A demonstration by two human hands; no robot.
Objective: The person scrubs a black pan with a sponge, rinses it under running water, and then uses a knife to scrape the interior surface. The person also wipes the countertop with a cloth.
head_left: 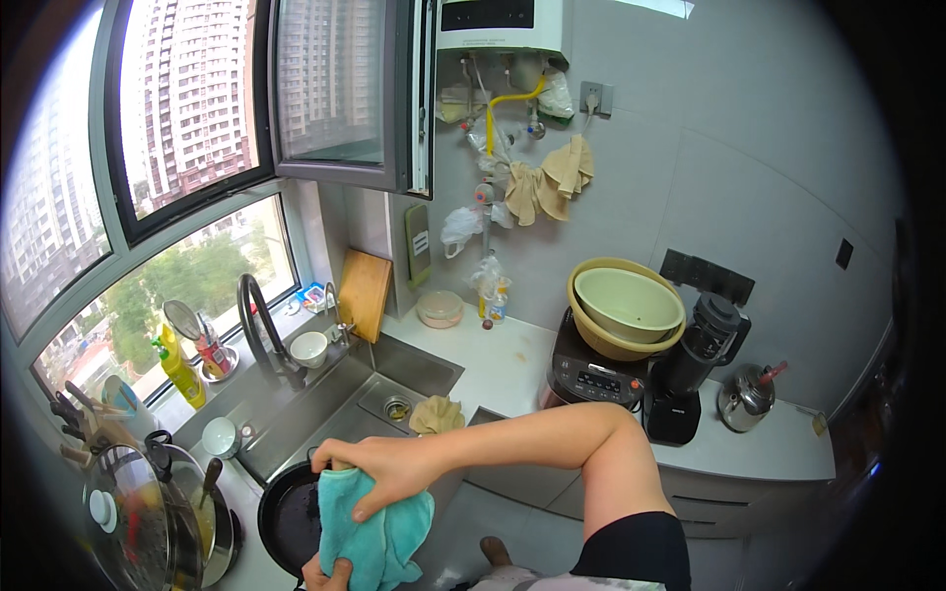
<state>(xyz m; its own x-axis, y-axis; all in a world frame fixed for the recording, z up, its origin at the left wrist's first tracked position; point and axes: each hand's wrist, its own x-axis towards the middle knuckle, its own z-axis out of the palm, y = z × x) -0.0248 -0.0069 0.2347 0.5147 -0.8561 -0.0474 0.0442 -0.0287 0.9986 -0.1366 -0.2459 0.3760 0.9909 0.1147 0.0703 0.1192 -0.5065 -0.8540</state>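
Observation:
A turquoise cloth (377, 528) hangs in folds between my two hands. My right hand (388, 469) grips its upper edge, thumb on the front and fingers reaching over the far side of a black pan (288, 517). Low in the view, my left hand (325, 575) pinches the cloth's lower left part; most of that hand is cut off by the frame. The cloth covers the pan's right side, so any contact of the fingers with the rim is hidden. The pan is beside the front of the steel sink (325, 428).
Lidded cookware (126, 517) stands at lower left, below a knife block (103, 432). A black faucet (255, 318) arches over the sink. A beige cloth (437, 415) drapes the sink's edge. Nested basins (628, 303) sit on a black appliance (591, 377); a kettle (746, 399) stands farther right.

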